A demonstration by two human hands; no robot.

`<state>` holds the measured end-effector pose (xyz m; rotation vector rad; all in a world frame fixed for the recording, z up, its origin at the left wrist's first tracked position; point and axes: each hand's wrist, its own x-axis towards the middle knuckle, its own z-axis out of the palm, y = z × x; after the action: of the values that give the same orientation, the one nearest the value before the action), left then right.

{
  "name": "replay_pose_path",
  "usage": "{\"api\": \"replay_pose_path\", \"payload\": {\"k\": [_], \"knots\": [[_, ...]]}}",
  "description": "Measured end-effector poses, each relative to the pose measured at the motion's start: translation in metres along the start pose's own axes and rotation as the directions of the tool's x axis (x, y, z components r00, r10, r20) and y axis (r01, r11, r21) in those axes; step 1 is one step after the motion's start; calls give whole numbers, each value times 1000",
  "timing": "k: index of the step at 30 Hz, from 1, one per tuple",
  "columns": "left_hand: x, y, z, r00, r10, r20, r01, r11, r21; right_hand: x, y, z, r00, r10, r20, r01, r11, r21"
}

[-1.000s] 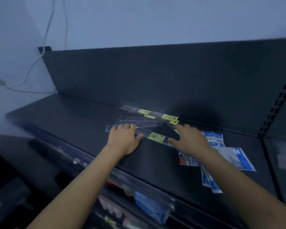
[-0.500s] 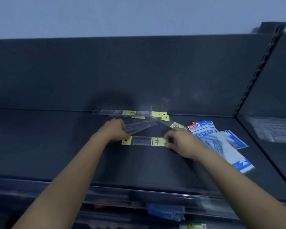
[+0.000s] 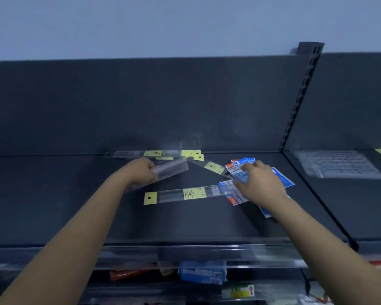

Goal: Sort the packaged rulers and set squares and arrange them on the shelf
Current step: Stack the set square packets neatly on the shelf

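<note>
Left hand [image 3: 141,170]: centre of the frame, fingers curled round the left end of a clear ruler pack [image 3: 172,168]. The pack rises to the right, off the shelf, and is blurred.
Right hand [image 3: 260,186]: right of centre, on the blue packs [image 3: 240,165]. The fingers are bent down and close together, the thumb at the left edge of one pack. I cannot tell if it pinches the pack or only presses it.
Flat ruler [image 3: 189,193]: lies on the shelf [image 3: 75,205] below both hands, with its yellow tab to the left. Its right end meets the blue packs beside the right thumb.
Back rulers [image 3: 154,153]: several in a row along the back wall, above the left hand, with yellow labels.
Slanted ruler [image 3: 213,167]: between the hands, lying diagonally toward the blue packs.
Blue packs: overlapped in a loose pile, partly hidden under the right hand.
Clear pack [image 3: 339,164]: on the next shelf, at the right of the frame.
Lower shelf [image 3: 202,271]: blurred blue and red goods at the bottom.
</note>
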<state>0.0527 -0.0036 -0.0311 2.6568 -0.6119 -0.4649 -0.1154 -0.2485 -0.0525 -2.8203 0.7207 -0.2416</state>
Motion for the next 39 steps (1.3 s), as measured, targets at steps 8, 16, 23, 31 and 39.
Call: {"api": "replay_pose_path", "payload": {"k": [8, 16, 23, 31, 39], "knots": [[12, 74, 17, 971, 226, -82, -232, 970, -69, 4, 47, -7, 922, 326, 208, -342, 939, 42], [32, 122, 33, 930, 345, -126, -362, 919, -159, 14, 58, -18, 966, 193, 170, -237, 927, 292], [66, 176, 30, 827, 537, -167, -561, 808, -179, 20, 83, -51, 991, 96, -92, -81, 984, 155], [78, 274, 79, 712, 698, -79, -697, 687, -205, -7, 167, -84, 990, 117, -83, -123, 989, -77], [76, 376, 170, 748, 663, -26, -641, 711, -287, -24, 294, -115, 999, 40, 3, -40, 999, -12]]}}
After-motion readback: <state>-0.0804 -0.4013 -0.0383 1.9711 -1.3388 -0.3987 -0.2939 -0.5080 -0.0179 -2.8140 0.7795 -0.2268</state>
